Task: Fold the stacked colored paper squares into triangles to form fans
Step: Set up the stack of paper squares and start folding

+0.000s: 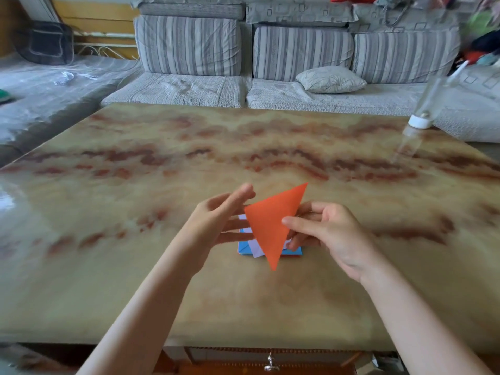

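An orange paper triangle (272,226) is held up above the table, one tip pointing down and one up to the right. My right hand (327,234) pinches its right edge between thumb and fingers. My left hand (216,220) is just left of it with fingers stretched out, their tips behind the paper's left edge. Below them a stack of paper squares (244,248) lies flat on the table, blue with white sheets showing, mostly hidden by the orange triangle and my hands.
The marbled brown table top (189,163) stretches wide around the stack. A clear plastic bottle (422,115) with a white cap stands inverted at the far right corner. A striped grey sofa (243,50) runs behind the table. A drawer knob (270,365) shows at the near edge.
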A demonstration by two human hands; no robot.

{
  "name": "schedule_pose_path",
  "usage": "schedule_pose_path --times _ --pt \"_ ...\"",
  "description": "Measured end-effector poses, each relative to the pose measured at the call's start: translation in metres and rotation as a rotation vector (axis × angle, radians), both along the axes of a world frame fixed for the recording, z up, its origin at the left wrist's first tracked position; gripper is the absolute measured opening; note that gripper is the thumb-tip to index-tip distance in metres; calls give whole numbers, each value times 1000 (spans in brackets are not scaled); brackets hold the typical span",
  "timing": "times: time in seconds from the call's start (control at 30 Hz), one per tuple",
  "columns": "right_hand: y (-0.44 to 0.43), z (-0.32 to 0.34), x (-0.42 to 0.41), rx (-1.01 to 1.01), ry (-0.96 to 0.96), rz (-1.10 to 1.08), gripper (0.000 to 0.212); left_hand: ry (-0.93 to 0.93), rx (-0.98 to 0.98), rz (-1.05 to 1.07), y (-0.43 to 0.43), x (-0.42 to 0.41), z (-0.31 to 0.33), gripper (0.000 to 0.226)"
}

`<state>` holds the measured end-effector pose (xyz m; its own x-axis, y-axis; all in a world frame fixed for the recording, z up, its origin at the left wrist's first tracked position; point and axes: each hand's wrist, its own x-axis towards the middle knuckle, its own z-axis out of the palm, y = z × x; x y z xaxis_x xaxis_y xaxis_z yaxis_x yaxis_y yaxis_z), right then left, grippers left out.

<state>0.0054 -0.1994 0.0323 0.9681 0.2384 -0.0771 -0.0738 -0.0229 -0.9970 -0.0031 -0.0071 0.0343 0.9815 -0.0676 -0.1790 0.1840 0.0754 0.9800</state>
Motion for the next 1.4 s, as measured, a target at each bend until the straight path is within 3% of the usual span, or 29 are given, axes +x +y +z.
schedule_pose_path --times 0.1,0.2,0.27,0.43,0.53,0.6,0.73,0.8,1.0,1.2,1.4 --pt "1 1 -3 -42 -61 64 3 -7 29 -96 -3 -2 -3 24" --pt "3 -4 -3 -74 -134 -7 15 -7 -3 -69 -4 -1 -9 15" --pt "2 -5 -3 -86 -235 -50 21 -7 -48 -27 -5 0 -11 11" --pt "4 -8 -7 -194 -376 91 30 15 -241 -21 -5 -1 -11 11" --pt "6 -8 -4 -115 -341 37 12 23 -261 -52 -7 -4 -9 10" --pt "6 -7 -4 -34 -311 -17 13 5 -258 -88 -8 -6 -7 9" --pt "7 -9 -2 38 -221 -183 23 -14 -190 -136 -11 -9 -6 31" --pt "8 -10 -1 61 -207 -213 15 -3 -130 -133 -12 -9 -5 31" --pt "8 -7 -2 67 -212 -163 14 -33 19 7 -16 -7 -1 34" --pt "11 -4 -8 4 -229 -17 12 -192 15 56 -16 -7 -3 23" --pt "14 -4 -11 49 -132 -96 18 -238 -129 151 -18 -8 -4 11"
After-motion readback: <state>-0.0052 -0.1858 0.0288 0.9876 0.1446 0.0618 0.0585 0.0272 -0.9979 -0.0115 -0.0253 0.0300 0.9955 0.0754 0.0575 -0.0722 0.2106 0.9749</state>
